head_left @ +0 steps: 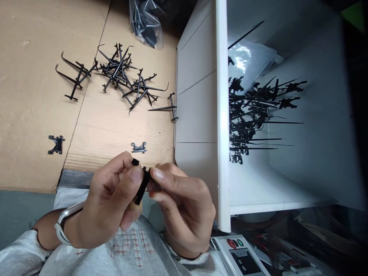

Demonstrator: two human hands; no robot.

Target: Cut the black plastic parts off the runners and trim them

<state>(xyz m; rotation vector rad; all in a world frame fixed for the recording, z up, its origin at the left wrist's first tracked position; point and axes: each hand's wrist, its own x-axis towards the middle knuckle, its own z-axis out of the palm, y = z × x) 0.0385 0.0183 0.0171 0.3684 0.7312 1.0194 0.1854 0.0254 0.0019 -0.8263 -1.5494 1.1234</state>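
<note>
"Where's the black piece (141,189)?"

"Between counter (109,149) and shirt (94,264). The left hand (112,195) pinches it in its fingers; the right hand (184,199) touches it with an index finger, thumb's grip unclear."

"Risk?"

"A weak pinch might let it drop off the counter's edge."

"Containers?"

"The white bin (222,115) holds jumbled black parts (237,84) and clear plastic (244,61); the clear bag (159,28), dark pieces (150,36)."

Held plastic bracket (141,190) and spindly parts (117,70) show black against tan cardboard (31,99). Bin (223,115) and wristband (61,233) are white. Shirt (94,264) is heathered grey, its lettering (120,246) in red check; control box (244,261) has red and green buttons (231,243).
</note>
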